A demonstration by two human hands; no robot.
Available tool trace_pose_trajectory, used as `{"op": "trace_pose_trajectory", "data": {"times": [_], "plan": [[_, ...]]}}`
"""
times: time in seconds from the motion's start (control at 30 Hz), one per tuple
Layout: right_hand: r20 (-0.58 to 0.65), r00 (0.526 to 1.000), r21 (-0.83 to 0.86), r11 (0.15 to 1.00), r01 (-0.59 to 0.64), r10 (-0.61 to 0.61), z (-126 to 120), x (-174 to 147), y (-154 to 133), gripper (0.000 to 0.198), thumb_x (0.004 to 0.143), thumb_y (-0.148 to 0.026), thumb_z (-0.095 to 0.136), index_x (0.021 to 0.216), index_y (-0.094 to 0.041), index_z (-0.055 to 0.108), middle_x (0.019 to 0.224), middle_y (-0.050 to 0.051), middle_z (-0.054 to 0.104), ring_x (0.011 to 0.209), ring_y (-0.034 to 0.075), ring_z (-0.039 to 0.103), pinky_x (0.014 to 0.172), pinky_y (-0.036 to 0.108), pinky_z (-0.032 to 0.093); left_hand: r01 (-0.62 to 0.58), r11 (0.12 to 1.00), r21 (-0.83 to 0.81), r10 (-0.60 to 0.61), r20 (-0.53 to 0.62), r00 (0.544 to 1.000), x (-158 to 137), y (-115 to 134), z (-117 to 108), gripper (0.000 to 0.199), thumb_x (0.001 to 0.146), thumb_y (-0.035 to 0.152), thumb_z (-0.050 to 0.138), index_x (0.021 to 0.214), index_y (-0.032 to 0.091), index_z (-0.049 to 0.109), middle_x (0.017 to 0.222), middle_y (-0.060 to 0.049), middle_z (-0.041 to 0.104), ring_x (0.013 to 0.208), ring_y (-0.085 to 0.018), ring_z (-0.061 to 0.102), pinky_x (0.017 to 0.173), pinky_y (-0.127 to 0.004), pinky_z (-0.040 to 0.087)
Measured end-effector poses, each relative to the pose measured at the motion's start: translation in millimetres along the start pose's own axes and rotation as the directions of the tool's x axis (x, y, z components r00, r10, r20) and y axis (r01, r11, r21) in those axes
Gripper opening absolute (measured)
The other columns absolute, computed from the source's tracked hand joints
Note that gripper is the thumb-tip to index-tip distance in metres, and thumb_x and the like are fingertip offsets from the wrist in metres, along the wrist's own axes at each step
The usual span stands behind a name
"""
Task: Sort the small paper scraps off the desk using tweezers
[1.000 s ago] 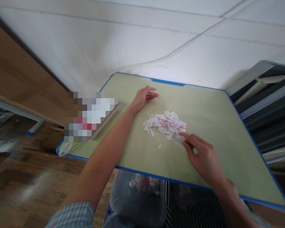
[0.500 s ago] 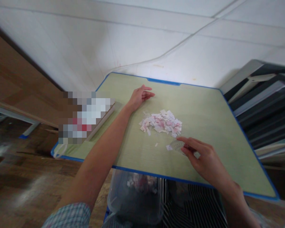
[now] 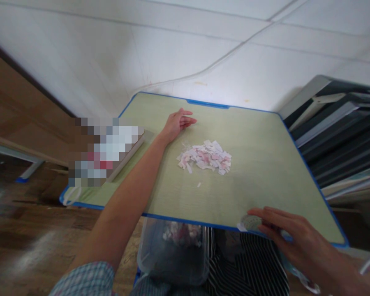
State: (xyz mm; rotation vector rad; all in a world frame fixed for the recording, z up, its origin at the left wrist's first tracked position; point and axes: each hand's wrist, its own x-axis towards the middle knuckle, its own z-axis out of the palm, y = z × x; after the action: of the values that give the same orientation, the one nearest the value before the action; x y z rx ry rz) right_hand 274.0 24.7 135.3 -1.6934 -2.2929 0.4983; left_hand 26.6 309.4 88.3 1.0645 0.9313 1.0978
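A heap of torn paper scraps (image 3: 206, 156), white and pinkish, lies mid-table. Beyond it to the left, my left hand (image 3: 178, 122) rests on the greenish tabletop (image 3: 265, 164), fingers loosely bent and apart, holding nothing. At the front edge, my right hand (image 3: 280, 224) pinches a clear, rounded plastic piece with markings, which looks like a protractor (image 3: 252, 223). A small white paper scrap (image 3: 241, 227) is at the protractor's left end, on the table's blue rim. One loose paper bit (image 3: 199, 184) lies just in front of the heap.
Below the front edge stands a clear plastic bin (image 3: 172, 261) with paper scraps inside. A box-like object (image 3: 123, 144), blurred out on top, sits at the table's left. Folded dark panels (image 3: 336, 127) lean at the right; a white wall (image 3: 172, 49) rises behind.
My right hand has drawn the protractor and the small scrap from beside the heap toward me, to the table's front edge. The left hand stays put; the view shifted slightly.
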Motion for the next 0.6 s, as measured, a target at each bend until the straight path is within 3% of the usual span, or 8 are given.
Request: {"op": "trace_pose_trajectory", "data": {"times": [0.17,0.27,0.4,0.6], "plan": [[0.045,0.998,-0.002,0.999,0.054,-0.054,-13.0,-5.7,5.4,0.026,0.085,-0.023,0.047,0.102,-0.027,0.067,0.097,0.002,0.073,0.083,0.020,0.070,0.072,0.035,0.059,-0.014,1.000,-0.011,0.014,0.003,1.000,-0.2,-1.0,-0.4,0.053,0.083,0.062,0.038,0.091,0.014,0.060,0.076,-0.008,0.070,0.083,-0.016,0.066,0.082,-0.027,0.045],[-0.024,0.997,0.073,0.994,0.080,-0.079,-15.7,7.0,-5.3,0.024,0.085,-0.023,0.052,0.102,-0.027,0.067,0.092,0.002,0.073,0.078,0.018,0.070,0.068,0.029,0.058,-0.010,1.000,-0.010,0.010,-0.008,1.000,0.3,-1.8,-0.6,0.052,0.083,0.061,0.039,0.092,0.014,0.060,0.077,-0.008,0.070,0.085,-0.016,0.065,0.083,-0.028,0.045],[-0.195,0.981,0.174,0.984,0.039,-0.005,4.0,38.4,-28.4,0.023,0.084,-0.018,0.052,0.102,-0.021,0.066,0.082,0.003,0.072,0.066,0.014,0.066,0.064,0.025,0.056,0.000,1.000,-0.021,0.000,-0.009,1.000,1.0,-1.8,-0.3,0.047,0.085,0.057,0.041,0.092,0.014,0.060,0.076,-0.008,0.070,0.084,-0.015,0.066,0.082,-0.027,0.045],[-0.277,0.961,0.262,0.963,0.069,0.006,40.3,72.3,-38.7,0.027,0.084,-0.015,0.048,0.105,-0.017,0.065,0.084,0.005,0.070,0.066,0.014,0.065,0.066,0.026,0.054,0.014,1.000,-0.023,-0.014,-0.018,1.000,0.8,-0.6,0.7,0.043,0.087,0.052,0.040,0.091,0.014,0.060,0.073,-0.006,0.070,0.083,-0.014,0.066,0.082,-0.025,0.045]]}}
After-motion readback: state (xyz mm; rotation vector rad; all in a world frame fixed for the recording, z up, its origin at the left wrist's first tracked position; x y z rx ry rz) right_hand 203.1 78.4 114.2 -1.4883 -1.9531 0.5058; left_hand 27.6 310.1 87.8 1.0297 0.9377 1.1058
